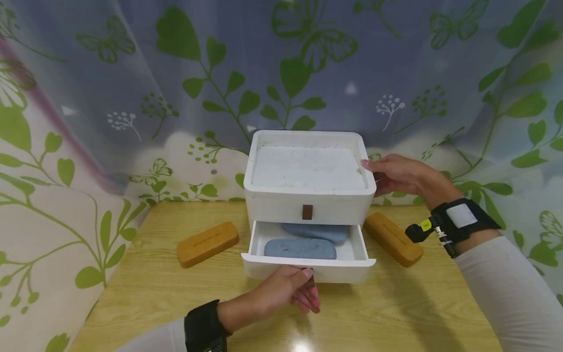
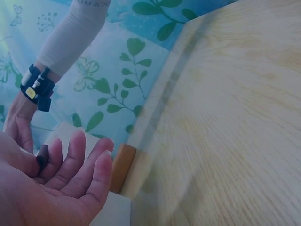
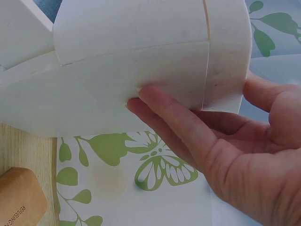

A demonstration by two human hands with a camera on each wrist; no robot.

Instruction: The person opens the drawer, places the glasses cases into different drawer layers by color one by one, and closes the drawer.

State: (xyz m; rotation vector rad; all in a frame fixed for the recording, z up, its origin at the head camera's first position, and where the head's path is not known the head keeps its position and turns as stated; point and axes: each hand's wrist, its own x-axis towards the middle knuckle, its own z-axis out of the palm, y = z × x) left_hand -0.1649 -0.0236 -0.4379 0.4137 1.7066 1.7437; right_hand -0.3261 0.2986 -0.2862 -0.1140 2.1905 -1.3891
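Right at the front of the white drawer box (image 1: 308, 168), this person's left hand (image 1: 288, 288) has the brown tab (image 2: 43, 159) of the lower drawer (image 1: 352, 275) pinched between thumb and index finger, with the other fingers hanging loose underneath. Their right hand (image 1: 396, 173) is gripping the box up at the right side: thumb over the top rim, fingertips laid against the outer side wall.

As for the drawer, it's sticking well out of the box, so you can see straight in. Two soft-looking blue cases lie inside, one near the front (image 1: 300, 249) and the other (image 1: 321, 233) behind it, partly tucked under the upper drawer (image 1: 272, 210). That upper one sits flush, with its own little brown tab on the front, and the top of the box is a shallow tray with some scuffs.

Either side of the box there's an orange case lying on the wooden table (image 1: 145, 293), both set at a slant: one (image 1: 208, 244) well apart on the left, the other (image 1: 393, 239) just beside it on the right. Behind it all hangs a cloth (image 1: 246, 161) covered in green leaves and butterflies.
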